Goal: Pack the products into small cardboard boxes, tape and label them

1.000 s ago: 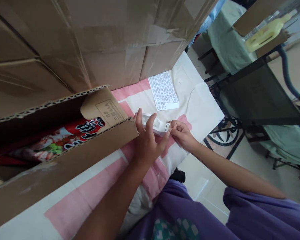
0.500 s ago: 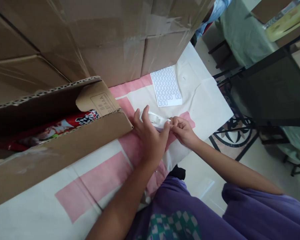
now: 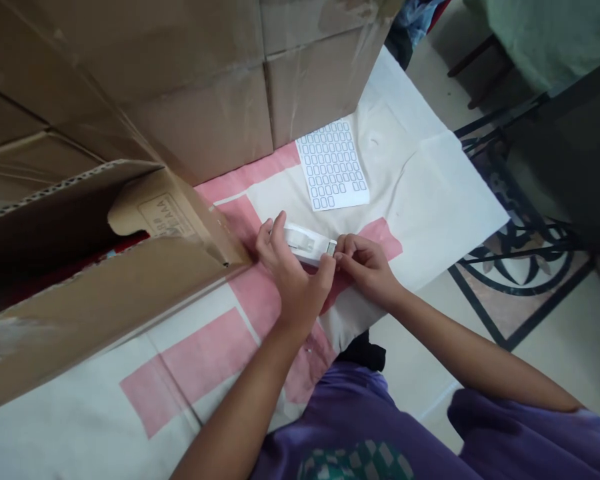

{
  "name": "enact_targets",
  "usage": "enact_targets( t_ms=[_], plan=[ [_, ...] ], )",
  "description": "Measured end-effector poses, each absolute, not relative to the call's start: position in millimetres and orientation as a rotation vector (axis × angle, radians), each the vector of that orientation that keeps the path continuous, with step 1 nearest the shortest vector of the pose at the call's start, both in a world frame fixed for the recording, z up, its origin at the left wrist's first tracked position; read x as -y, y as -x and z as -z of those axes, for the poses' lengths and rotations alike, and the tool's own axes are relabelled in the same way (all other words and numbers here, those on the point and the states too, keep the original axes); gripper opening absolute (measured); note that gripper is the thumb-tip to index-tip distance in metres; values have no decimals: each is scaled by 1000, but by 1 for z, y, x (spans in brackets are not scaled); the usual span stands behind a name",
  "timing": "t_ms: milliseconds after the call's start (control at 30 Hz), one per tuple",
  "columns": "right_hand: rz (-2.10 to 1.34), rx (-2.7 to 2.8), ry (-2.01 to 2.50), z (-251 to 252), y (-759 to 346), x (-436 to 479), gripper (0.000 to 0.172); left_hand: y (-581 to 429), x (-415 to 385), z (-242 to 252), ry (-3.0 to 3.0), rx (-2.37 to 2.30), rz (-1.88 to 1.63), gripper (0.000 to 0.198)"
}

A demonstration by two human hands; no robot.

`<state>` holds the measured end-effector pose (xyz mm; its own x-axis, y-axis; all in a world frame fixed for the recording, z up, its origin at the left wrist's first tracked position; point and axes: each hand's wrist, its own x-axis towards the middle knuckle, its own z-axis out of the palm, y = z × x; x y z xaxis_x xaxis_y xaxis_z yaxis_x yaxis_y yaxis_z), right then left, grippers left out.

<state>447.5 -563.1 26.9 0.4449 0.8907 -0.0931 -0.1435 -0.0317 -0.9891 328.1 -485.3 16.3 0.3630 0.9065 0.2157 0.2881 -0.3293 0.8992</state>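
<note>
My left hand is wrapped round a small white tape dispenser and holds it just above the pink-and-white cloth. Fingers of my right hand are pinched together at the dispenser's right end, on something too small to make out. A white sheet of small blue-outlined labels lies flat on the cloth beyond both hands. The open flap of a cardboard box is directly left of my left hand.
Stacked, taped cardboard boxes fill the back and left. The open box runs along the left side. To the right, the cloth's edge drops to a tiled floor with dark metal furniture legs. My purple clothing is at the bottom.
The view has swung down and left, so the red snack packet inside the open box is out of sight. Both hands stay together on the dispenser, shifted slightly toward the box flap.
</note>
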Motion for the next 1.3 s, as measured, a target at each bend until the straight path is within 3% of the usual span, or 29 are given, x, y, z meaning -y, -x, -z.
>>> enact_targets(
  t_ms=[533,900,1200,1300],
  plan=[
    [-1143,724,1321,-31,-459,563,39,-327,486,-26,-1811,-1164,-778,98],
    [-1183,725,1358,-36,-463,560,42,-326,486,-27,-1699,-1175,-783,100],
    [-1119,714,1388,-34,-457,561,41,-333,479,-29,-1749,-1181,-855,95],
    [-1090,740,1439,-34,-453,561,40,-334,477,-22,-1714,-1152,-954,78]
  ],
)
